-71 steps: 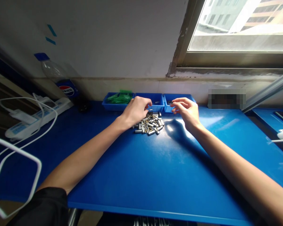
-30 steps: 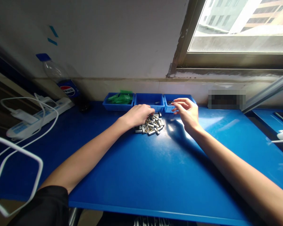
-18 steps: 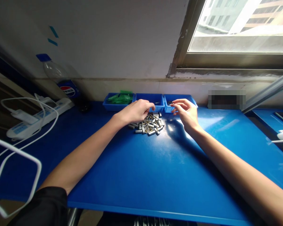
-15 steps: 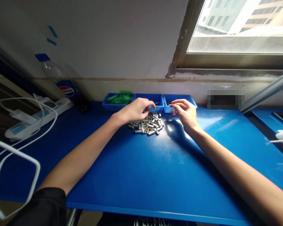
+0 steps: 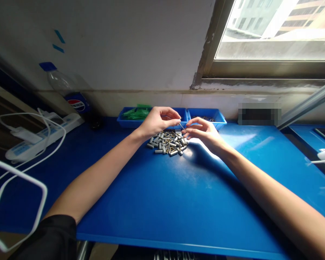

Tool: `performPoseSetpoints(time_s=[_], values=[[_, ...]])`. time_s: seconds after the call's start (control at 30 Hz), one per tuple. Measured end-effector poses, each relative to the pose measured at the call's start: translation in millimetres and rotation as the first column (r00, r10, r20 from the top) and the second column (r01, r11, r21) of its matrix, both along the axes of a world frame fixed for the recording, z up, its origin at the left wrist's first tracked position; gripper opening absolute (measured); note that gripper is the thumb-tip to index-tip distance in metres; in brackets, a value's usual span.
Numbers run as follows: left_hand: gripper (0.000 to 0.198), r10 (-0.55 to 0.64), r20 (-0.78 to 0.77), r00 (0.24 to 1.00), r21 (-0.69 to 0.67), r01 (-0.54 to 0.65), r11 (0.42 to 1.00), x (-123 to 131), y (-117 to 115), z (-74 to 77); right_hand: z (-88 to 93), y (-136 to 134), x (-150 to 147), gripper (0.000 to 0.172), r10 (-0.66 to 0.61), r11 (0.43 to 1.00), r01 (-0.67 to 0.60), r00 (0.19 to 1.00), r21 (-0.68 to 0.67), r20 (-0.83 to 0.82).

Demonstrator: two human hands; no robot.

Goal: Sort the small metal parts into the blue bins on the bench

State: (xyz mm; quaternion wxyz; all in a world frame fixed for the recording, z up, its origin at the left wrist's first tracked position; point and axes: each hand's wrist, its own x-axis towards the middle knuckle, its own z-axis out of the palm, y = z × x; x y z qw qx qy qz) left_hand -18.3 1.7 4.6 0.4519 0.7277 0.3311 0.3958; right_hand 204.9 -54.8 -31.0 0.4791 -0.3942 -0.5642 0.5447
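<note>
A heap of small silver and brass metal parts (image 5: 168, 142) lies on the blue table (image 5: 178, 202) before three blue trays. My left hand (image 5: 157, 120) is raised just above the heap and pinches a small metal part between thumb and fingers. My right hand (image 5: 203, 132) has come in from the right, its fingertips meeting the left hand's at a thin metal pin (image 5: 181, 125). Which hand carries the pin is too small to tell.
The left blue tray (image 5: 130, 119) holds green pieces, the middle tray (image 5: 184, 115) is partly hidden by my hands, and the right tray (image 5: 209, 115) holds thin pins. A plastic bottle (image 5: 70, 94), a white power strip (image 5: 40, 134) and cables lie at the left.
My left hand dipped into the heap and rose with a part. My right hand left the right tray and moved left until its fingertips met the left hand's above the heap.
</note>
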Motion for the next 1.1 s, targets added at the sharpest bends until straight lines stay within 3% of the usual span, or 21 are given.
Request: performPoseSetpoints(time_s=[0.13,0.33,0.53,0.77,0.9,1.0,1.1], values=[[0.039,-0.027,0.017,0.999,-0.057,0.028,0.998,1.9,-1.3,-2.3,-0.1,0.1,-1.7,0.032,0.010,1.000,-0.010,0.999,0.004,-0.036],[0.037,-0.043,0.030,0.999,-0.070,0.045,0.997,2.2,-1.0,-3.2,-4.8,5.8,3.8,0.038,-0.160,0.987,0.160,0.987,-0.024,0.023],[0.030,-0.076,-0.037,0.996,-0.002,0.076,0.997,3.0,-3.5,-3.1,-10.3,7.9,4.4,0.032,-0.056,0.998,0.056,0.998,0.006,-0.027],[0.019,-0.019,-0.131,0.991,0.106,0.033,0.994,6.6,-10.1,-0.7,-8.5,5.1,3.9,0.038,-0.054,0.998,0.052,0.998,-0.029,-0.046],[0.017,0.001,-0.173,0.985,0.153,0.026,0.988,6.6,-10.4,-0.9,-8.9,4.7,3.4,0.030,-0.056,0.998,0.055,0.997,-0.013,-0.047],[0.014,0.062,-0.291,0.955,0.260,0.016,0.966,3.2,-7.7,-0.8,-9.7,6.6,2.1,0.026,-0.144,0.989,0.144,0.989,0.027,-0.018],[0.012,0.129,-0.534,0.836,0.347,0.077,0.935,-3.3,-4.3,0.2,-10.5,10.5,4.5,0.022,-0.357,0.927,0.354,0.934,0.120,-0.001]])
